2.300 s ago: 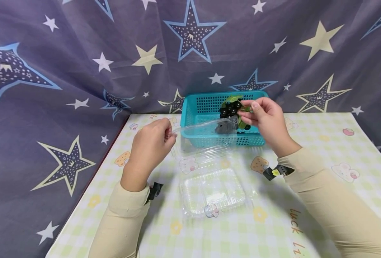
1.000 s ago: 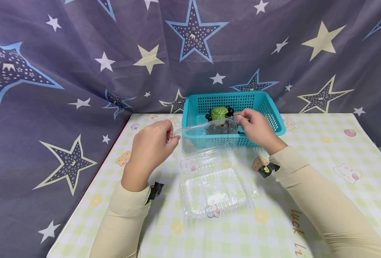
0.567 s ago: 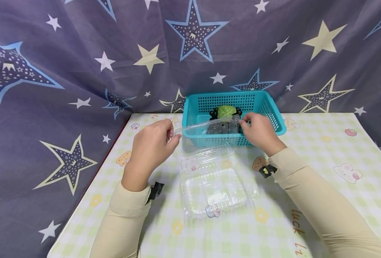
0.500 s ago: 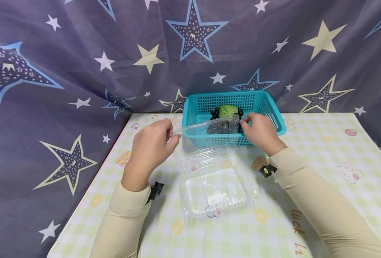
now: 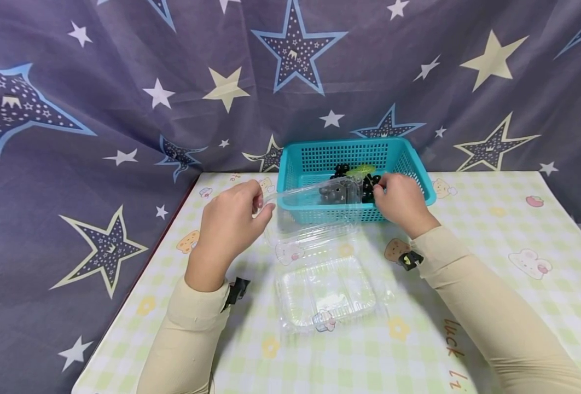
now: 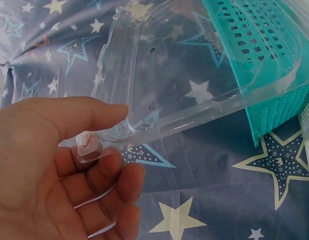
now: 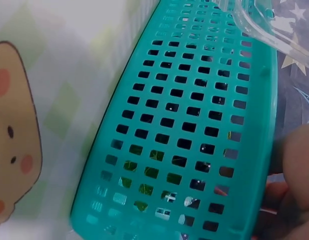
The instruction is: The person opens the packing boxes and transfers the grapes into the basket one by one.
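My left hand (image 5: 231,227) pinches a corner of the raised lid (image 6: 159,120) of a clear plastic clamshell box between thumb and fingers. The box's base (image 5: 327,295) lies on the table, and the lid leans over the front of a teal basket (image 5: 290,175). Inside the basket is a bunch of black grapes (image 5: 368,189) with a green leaf (image 5: 361,171), partly seen through the lid. My right hand (image 5: 404,202) reaches over the basket's front rim, curled fingers at the right end of the bunch. In the right wrist view the basket wall hides those fingertips.
A checked tablecloth (image 5: 492,219) with printed cartoon figures covers the table. Behind the basket hangs a dark curtain (image 5: 187,49) patterned with stars, which also closes off the left side.
My right hand has brought the grapes lower into the basket and shifted slightly right. Over the last half second the bunch has turned, its leaf moving right. My left hand stays on the lid.
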Available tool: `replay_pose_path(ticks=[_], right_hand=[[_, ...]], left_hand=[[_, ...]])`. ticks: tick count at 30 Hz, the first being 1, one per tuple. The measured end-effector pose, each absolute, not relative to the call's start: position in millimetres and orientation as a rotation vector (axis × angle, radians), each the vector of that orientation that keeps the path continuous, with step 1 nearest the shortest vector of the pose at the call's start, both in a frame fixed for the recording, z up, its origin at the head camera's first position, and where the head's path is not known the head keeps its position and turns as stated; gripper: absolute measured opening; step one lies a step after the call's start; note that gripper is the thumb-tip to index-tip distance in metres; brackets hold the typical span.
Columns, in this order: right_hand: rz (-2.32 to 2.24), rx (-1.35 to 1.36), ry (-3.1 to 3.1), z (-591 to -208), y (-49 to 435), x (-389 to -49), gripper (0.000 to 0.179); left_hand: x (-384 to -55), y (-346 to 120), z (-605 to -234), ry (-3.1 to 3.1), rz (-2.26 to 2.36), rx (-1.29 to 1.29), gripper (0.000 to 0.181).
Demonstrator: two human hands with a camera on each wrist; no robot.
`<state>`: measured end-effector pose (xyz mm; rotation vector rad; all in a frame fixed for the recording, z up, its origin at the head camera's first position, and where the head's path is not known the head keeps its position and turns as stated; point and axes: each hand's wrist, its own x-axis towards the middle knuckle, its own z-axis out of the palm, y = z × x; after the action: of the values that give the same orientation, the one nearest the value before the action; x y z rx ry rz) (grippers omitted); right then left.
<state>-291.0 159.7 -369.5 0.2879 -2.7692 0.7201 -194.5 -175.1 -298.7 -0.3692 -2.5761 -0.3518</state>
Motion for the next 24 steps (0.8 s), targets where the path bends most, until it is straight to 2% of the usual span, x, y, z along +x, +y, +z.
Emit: replay_pose_path(ticks=[14, 24], right_hand=[[0.62, 0.318, -2.684, -379, 160, -295, 0.04], [0.528, 0.281, -2.704, -383, 157, -295, 0.028]], left_hand=[[-195, -176, -299, -2.569, -0.347, -0.364, 0.022], [-197, -177, -300, -2.574, -0.369, -0.368, 0.016]])
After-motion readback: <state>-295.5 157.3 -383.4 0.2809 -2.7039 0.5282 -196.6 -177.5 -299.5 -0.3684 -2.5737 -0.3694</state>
